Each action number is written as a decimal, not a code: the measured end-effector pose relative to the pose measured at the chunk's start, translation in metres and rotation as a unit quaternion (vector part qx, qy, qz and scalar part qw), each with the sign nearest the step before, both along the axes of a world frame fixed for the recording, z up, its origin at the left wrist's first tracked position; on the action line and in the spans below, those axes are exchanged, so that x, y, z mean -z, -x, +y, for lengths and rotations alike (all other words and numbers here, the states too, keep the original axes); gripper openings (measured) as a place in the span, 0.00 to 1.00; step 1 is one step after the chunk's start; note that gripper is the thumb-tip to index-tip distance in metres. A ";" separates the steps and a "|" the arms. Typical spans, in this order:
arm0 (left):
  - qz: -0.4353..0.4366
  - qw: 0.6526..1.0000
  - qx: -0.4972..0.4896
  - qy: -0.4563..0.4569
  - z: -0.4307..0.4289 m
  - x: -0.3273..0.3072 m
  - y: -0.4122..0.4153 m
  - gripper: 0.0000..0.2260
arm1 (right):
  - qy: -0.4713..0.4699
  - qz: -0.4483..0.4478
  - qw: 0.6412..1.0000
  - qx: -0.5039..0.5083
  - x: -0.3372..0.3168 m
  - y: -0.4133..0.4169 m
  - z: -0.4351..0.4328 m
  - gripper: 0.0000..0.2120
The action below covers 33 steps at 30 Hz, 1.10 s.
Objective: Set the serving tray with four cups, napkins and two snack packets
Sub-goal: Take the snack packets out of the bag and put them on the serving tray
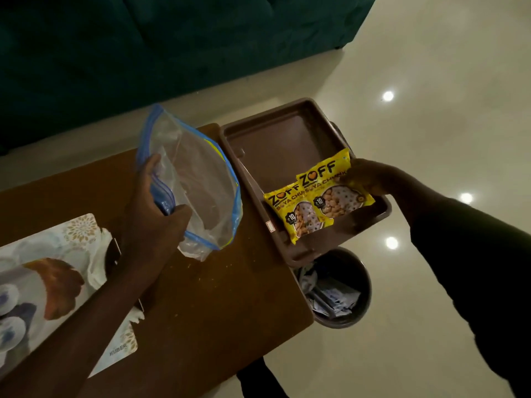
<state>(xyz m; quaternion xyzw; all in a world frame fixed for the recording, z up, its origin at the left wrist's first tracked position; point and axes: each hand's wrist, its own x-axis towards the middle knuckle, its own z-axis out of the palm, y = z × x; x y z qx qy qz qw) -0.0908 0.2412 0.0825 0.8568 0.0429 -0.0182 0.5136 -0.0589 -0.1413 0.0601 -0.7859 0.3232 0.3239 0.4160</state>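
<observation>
Step in hand: snack packets going onto the tray; right hand (363, 179) pinches the upper edge of the right-hand yellow packet (337, 191), fingers closed on it, packet lying in the near end of the brown serving tray (283, 116); second yellow packet (297, 215) lies just beside it, partly under its left edge, also inside the tray, nobody holding it; left hand (155, 199) grips a clear zip bag (198, 179) by its blue seal edge, held up over the wooden table (218, 297), bag looks empty; tray sits at the table's right end, overhanging it slightly; far part of the tray bare, no cups or napkins in it; white paper, likely napkins, shows by the printed placemat (77, 245) under the left forearm, cannot tell how many; no cups clearly in view; a waste bin (355, 271) stands on the floor below the tray's near corner.

Judgement: snack part about done, early overall; next move calls for letting go of the packet, putting the bag down, then fetching napkins and four cups; leave the far tray area free for cups; mind the overhanging tray, pressing on its outer end could tip it.
</observation>
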 end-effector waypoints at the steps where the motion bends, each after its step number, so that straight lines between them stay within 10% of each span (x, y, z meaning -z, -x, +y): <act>1: -0.001 1.000 0.005 0.008 -0.003 0.002 -0.001 0.38 | -0.008 0.008 1.000 0.005 0.007 -0.001 -0.005 0.18; 6: 0.024 0.999 0.010 0.036 -0.012 0.016 -0.001 0.37 | -0.008 0.044 0.999 -0.027 0.047 -0.005 -0.021 0.18; 10: 0.041 0.998 0.007 0.042 -0.022 0.018 -0.004 0.37 | 0.225 -0.018 0.962 -0.153 0.071 -0.002 -0.026 0.28; 21: 0.034 0.996 0.006 0.082 -0.039 0.007 -0.022 0.36 | 0.298 -0.193 0.931 -0.079 0.066 -0.007 -0.010 0.17; 33: 0.127 0.965 -0.033 0.226 -0.020 -0.026 -0.044 0.35 | -0.136 -0.393 0.876 -0.242 -0.007 0.037 0.199 0.59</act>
